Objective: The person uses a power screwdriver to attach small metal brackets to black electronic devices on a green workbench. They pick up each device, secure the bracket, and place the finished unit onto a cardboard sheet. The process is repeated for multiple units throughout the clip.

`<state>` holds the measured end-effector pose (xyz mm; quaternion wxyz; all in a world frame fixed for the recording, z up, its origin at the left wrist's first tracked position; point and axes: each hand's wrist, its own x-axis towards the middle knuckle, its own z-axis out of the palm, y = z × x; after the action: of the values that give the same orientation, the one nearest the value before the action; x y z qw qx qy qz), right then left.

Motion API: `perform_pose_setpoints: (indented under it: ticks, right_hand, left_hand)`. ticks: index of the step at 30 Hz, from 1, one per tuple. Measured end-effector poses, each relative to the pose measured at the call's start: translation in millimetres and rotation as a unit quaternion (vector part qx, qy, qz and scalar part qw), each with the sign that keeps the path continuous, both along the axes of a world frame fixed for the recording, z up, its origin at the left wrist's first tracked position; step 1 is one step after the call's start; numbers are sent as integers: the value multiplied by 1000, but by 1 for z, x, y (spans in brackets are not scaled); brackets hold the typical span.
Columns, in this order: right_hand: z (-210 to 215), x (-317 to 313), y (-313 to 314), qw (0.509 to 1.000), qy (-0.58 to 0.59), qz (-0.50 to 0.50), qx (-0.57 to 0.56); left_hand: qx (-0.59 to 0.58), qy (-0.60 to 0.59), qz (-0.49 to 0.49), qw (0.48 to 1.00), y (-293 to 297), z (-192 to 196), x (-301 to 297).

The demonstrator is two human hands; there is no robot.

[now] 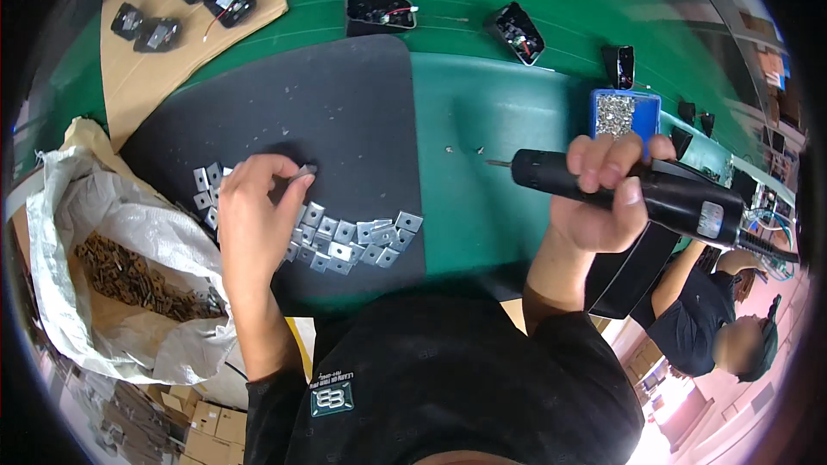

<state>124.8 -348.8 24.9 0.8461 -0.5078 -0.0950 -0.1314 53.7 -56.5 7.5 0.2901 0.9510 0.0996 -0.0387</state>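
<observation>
Sack [112, 232] of brownish metal scraps sits far left, and right beside it the left hand [251, 224] pinches one small square plate [304, 171] off the dark mat [336, 112], better lifted clear of the loose plates [353, 241] so none drag along. Right hand [603, 198] is wrapped tight around the black electric screwdriver [629, 189], bit pointing left above the green bench [482, 0]; blue screw tray [626, 114] and black housings [379, 10] lie beyond, nothing blocking.
</observation>
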Motion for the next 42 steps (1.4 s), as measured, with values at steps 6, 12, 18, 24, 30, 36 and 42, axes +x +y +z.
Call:
perform_pose_setpoints:
  ticks: [6,12,18,24,30,36,42]
  right_hand:
    - [-17,-1,12,999,26,12,-19]
    - [-14,8,3,999,17,-25,-26]
    - [-15,2,-2,996,17,-63,-55]
    - [-22,2,-19,999,18,42,5]
    - [-27,-4,-28,994,47,89,32]
    - [-22,-6,-22,994,8,110,-11]
    - [-13,-3,-7,997,12,64,-29]
  left_hand:
    - [-133,-185,63,972,-29,-8,88]
    - [-74,-138,23,987,-39,-31,139]
    - [-30,-182,-33,982,-39,-43,137]
    - [-99,-367,-114,918,-4,-15,125]
    - [-115,-115,-319,934,-4,8,49]
    - [-140,-137,-251,948,-3,-6,30]
    - [-105,-126,11,986,-9,17,2]
